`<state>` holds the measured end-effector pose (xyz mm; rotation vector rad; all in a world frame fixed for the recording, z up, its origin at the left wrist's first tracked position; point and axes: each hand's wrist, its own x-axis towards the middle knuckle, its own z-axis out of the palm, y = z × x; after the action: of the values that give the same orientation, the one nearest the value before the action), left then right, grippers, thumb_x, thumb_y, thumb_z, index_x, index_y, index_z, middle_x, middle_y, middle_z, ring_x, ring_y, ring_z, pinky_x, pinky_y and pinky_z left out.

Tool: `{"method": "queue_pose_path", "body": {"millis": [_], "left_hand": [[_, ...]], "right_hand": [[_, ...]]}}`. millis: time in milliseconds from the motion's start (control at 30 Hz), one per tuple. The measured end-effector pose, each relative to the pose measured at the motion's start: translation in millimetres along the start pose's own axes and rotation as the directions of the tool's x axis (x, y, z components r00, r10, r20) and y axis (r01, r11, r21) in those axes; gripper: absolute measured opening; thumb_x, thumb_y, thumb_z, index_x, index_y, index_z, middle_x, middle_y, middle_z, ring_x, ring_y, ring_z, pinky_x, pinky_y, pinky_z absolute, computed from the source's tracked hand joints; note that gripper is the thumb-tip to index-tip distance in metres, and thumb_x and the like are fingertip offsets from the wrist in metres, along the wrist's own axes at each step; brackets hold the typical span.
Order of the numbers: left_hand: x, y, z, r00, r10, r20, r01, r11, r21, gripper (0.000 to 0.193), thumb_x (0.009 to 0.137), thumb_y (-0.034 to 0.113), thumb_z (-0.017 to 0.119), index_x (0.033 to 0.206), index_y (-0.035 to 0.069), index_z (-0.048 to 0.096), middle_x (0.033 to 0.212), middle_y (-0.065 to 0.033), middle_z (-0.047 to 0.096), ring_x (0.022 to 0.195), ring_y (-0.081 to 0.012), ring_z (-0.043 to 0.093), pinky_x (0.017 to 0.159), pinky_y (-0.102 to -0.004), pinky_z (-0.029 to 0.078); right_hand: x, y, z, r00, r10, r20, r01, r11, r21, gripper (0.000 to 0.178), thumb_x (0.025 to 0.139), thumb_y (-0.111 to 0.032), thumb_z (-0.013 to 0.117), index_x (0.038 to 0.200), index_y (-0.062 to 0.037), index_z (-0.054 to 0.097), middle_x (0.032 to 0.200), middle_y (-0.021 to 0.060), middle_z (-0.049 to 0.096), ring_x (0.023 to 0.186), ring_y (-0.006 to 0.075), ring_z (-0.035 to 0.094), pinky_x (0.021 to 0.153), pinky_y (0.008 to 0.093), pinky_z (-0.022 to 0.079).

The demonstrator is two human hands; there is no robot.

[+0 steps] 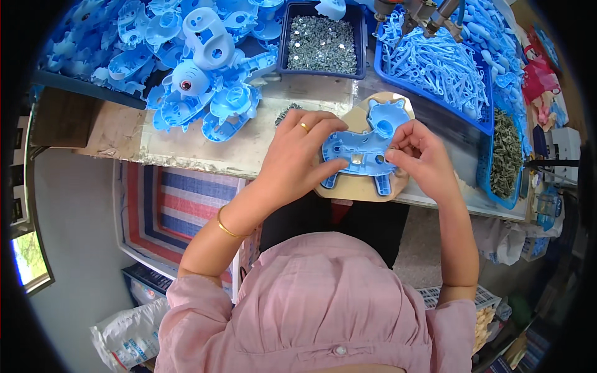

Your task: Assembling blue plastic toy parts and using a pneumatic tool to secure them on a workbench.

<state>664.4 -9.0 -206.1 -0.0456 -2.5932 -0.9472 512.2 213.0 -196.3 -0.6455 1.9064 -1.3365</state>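
Note:
A light-blue plastic animal-shaped toy shell half [357, 146] lies hollow side up on a tan board [348, 191] in front of me. My left hand [301, 149], wearing a ring and a bracelet, holds the shell's left end, with its thumb and index finger on the rim. A small silvery metal piece [357, 159] sits inside the shell's body. At the shell's right side, my right hand [420, 155] has thumb and fingertips pressed together near a round hole. Whatever lies between those fingertips is too small or hidden to make out.
Blue toy shells [230, 81] are heaped at the left. A dark tray of small metal parts [320, 46] stands behind the board. Right of it are a blue basket of thin blue pieces [435, 74], a blue bin of screws [507, 155] and overhanging metal tooling [429, 15].

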Motion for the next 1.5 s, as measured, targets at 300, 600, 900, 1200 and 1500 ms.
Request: {"method": "queue_pose_path", "body": {"millis": [300, 600, 900, 1200, 1500], "left_hand": [[21.5, 22.5, 22.6, 0.997, 0.077, 0.015, -0.077, 0.996, 0.037, 0.022, 0.087, 0.026, 0.073, 0.102, 0.011, 0.071, 0.086, -0.007, 0.07, 0.087, -0.0295, 0.062, 0.081, -0.0416, 0.049], [26.4, 33.7, 17.3, 0.948, -0.196, 0.249, 0.276, 0.897, -0.345, 0.018, 0.094, 0.015, 0.069, 0.102, -0.001, 0.069, 0.086, -0.0102, 0.071, 0.072, -0.0149, 0.065, 0.066, -0.0283, 0.05], [25.2, 37.2, 18.6, 0.949, -0.196, 0.248, 0.268, 0.915, -0.302, 0.015, 0.092, 0.015, 0.069, 0.098, 0.001, 0.069, 0.082, -0.009, 0.068, 0.068, -0.0163, 0.062, 0.064, -0.0291, 0.049], [22.6, 35.5, 13.0, 0.98, -0.025, 0.197, 0.079, 0.959, -0.271, 0.014, 0.09, 0.016, 0.07, 0.096, 0.004, 0.069, 0.075, -0.0098, 0.064, 0.064, -0.0208, 0.059, 0.06, -0.032, 0.046], [23.5, 24.7, 13.5, 0.958, -0.091, 0.272, 0.168, 0.947, -0.275, 0.027, 0.089, 0.021, 0.073, 0.11, 0.004, 0.069, 0.087, -0.0085, 0.069, 0.074, -0.0222, 0.059, 0.066, -0.0332, 0.049]], "right_hand": [[-1.6, -16.3, 2.4, 0.999, -0.021, -0.024, 0.024, 0.991, 0.13, 0.022, 0.087, -0.004, 0.074, 0.101, -0.0054, 0.057, 0.089, 0.0001, 0.066, 0.079, 0.0044, 0.06, 0.072, 0.0203, 0.046], [-4.7, -13.5, -1.2, 0.999, -0.003, -0.054, 0.017, 0.964, 0.266, 0.019, 0.085, -0.003, 0.075, 0.095, -0.0063, 0.058, 0.086, -0.0004, 0.066, 0.079, 0.0045, 0.06, 0.072, 0.0197, 0.046], [-7.7, -15.8, -1.2, 0.999, 0.02, -0.048, -0.011, 0.982, 0.189, 0.026, 0.082, -0.001, 0.077, 0.086, -0.0087, 0.052, 0.083, -0.001, 0.064, 0.074, 0.0036, 0.058, 0.068, 0.0204, 0.045], [-10.9, -15.9, -6.4, 0.999, -0.03, 0.043, 0.014, 0.943, 0.333, 0.036, 0.081, -0.002, 0.078, 0.081, -0.0124, 0.043, 0.081, 0.0051, 0.066, 0.077, 0.0088, 0.061, 0.071, 0.0237, 0.048], [-15.7, -16.3, 4.4, 0.992, -0.123, -0.015, 0.124, 0.985, 0.117, 0.033, 0.083, -0.002, 0.077, 0.092, -0.0102, 0.047, 0.092, 0.0021, 0.065, 0.082, 0.0069, 0.059, 0.072, 0.0214, 0.047]]}}
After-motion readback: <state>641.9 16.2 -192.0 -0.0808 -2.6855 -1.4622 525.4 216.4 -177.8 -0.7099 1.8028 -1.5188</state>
